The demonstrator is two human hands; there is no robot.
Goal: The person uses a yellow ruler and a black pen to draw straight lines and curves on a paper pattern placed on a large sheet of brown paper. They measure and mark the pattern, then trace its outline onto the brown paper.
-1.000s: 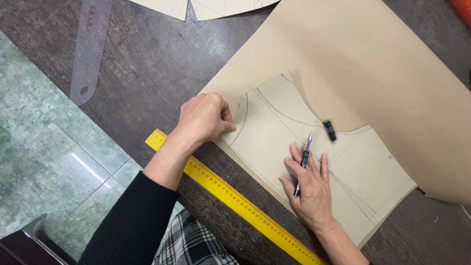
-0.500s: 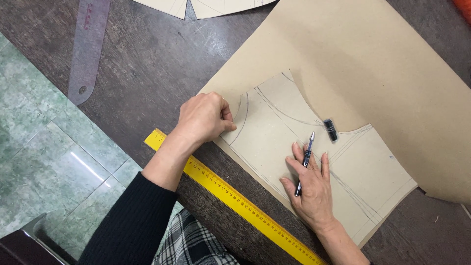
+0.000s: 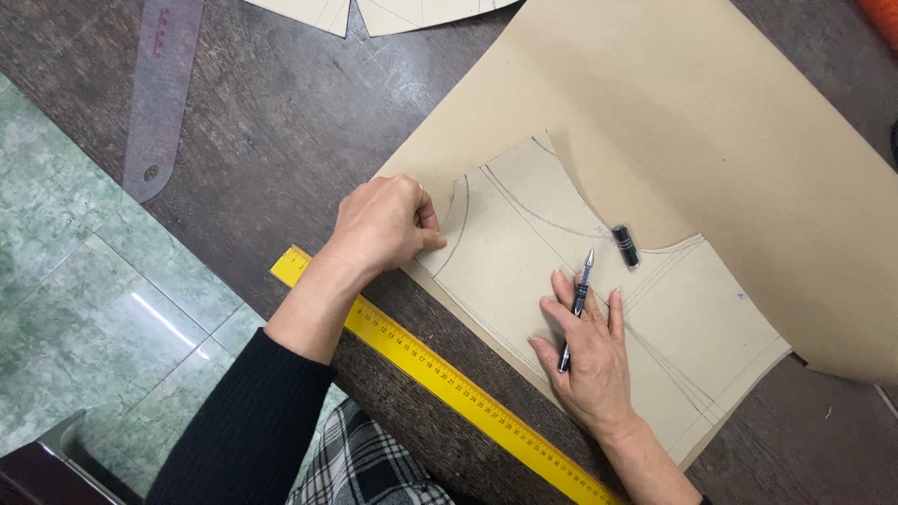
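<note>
Dark wood table (image 3: 281, 140): your left hand (image 3: 383, 224), fingers curled, pins the paper pattern (image 3: 524, 252); right hand (image 3: 589, 360) lies flat w/ pen (image 3: 576, 309) between fingers.

A dark brown wooden table (image 3: 271, 140) carries the work. A large sheet of tan kraft paper (image 3: 673, 103) lies flat across its right part. A long yellow ruler (image 3: 449, 379) runs diagonally along the near edge. A clear plastic curved ruler (image 3: 161, 93) rests at the far left, and pale cut paper pieces (image 3: 374, 11) lie at the far edge.
</note>
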